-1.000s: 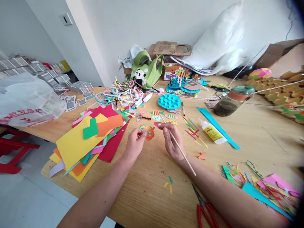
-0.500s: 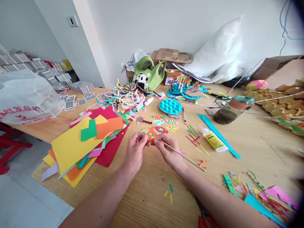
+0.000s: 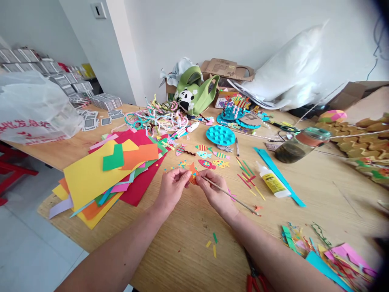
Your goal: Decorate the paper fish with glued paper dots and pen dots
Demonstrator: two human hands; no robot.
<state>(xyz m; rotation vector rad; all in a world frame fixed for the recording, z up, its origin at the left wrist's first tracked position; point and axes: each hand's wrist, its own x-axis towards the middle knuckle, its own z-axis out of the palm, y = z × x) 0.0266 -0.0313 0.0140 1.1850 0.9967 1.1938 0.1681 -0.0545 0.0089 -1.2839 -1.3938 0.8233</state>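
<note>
An orange paper fish (image 3: 193,173) with small blue and yellow pieces on it is held up between both hands over the table. My left hand (image 3: 174,184) pinches its left edge between thumb and fingers. My right hand (image 3: 217,194) grips its right edge and also holds a thin wooden stick (image 3: 234,198), which points back toward my right wrist. Just beyond the hands lie several decorated paper fish, among them a red fish (image 3: 207,164) and a yellow fish (image 3: 221,164). The fingers partly cover the orange fish.
Coloured paper sheets (image 3: 88,174) are stacked at left. To the right lie paper strips (image 3: 251,178), a glue bottle (image 3: 275,182) and a tilted glass jar (image 3: 300,144). Red-handled scissors (image 3: 255,280) sit under my right forearm. Paper scraps (image 3: 331,251) cover the near right; a green bag (image 3: 196,91) stands behind.
The view has shifted slightly. Both hands keep hold of the orange fish, which now looks turned a little, and the stick stays in my right hand.
</note>
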